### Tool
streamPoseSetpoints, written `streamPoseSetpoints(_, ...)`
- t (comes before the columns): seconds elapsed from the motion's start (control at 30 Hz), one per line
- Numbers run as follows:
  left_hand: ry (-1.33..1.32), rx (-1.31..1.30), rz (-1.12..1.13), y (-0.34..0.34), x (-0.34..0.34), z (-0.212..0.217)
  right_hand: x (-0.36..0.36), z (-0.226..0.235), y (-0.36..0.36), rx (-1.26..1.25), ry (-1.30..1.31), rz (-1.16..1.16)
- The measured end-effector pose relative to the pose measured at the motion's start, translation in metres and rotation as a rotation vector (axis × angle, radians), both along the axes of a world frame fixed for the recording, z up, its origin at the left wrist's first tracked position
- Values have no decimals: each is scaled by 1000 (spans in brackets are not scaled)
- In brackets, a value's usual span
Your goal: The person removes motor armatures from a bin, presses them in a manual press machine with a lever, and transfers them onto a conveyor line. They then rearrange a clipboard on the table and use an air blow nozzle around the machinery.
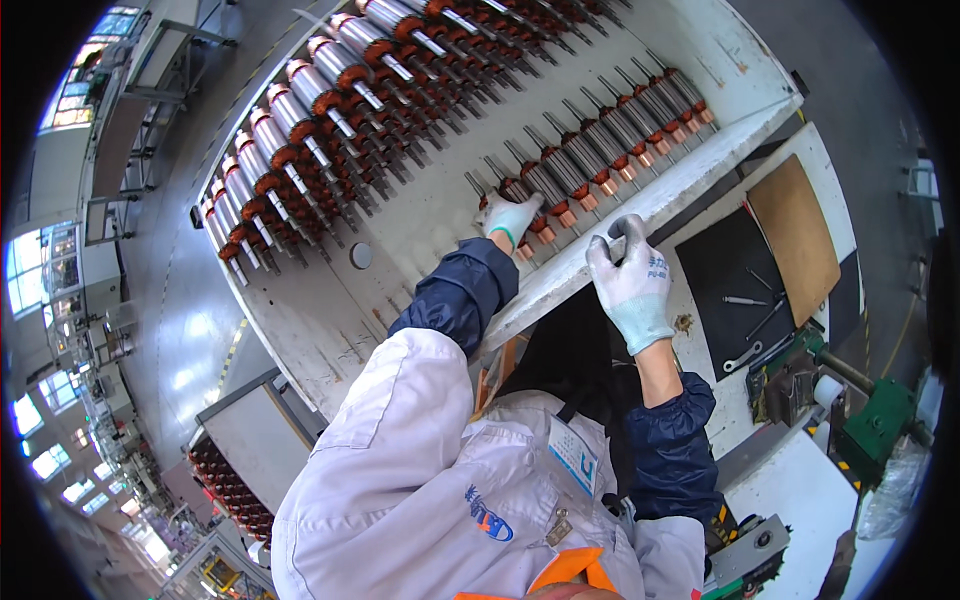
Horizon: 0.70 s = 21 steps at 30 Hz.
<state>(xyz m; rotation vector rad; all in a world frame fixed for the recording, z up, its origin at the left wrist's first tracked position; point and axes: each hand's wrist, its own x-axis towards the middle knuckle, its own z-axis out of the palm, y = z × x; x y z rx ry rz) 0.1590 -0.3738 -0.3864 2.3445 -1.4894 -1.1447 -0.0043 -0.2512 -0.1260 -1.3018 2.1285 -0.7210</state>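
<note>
One row of armatures, shafts slanting up-left, meets the nearer left hand at its left end, grip closure unclear; the right hand curls loosely, thumb apart.

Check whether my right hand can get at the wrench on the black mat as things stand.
Probably yes: your right hand looks empty, and nothing visible blocks the way to the wrench, which lies uncovered on the black mat.

A smooth grey floor shows bright patches of reflected light and a yellow marking line. Along the left, daylight glows white through paned windows, with pale workbenches standing nearby.
</note>
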Motion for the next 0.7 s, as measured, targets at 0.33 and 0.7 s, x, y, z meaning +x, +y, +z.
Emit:
streamPoseSetpoints(0.33,559,-141,-22,10,38,4,-8,-8,4,39,42,-27)
streamPoseSetpoints(0.7,770,-596,-370,12,26,289,-24,21,26,-34,-522,-3)
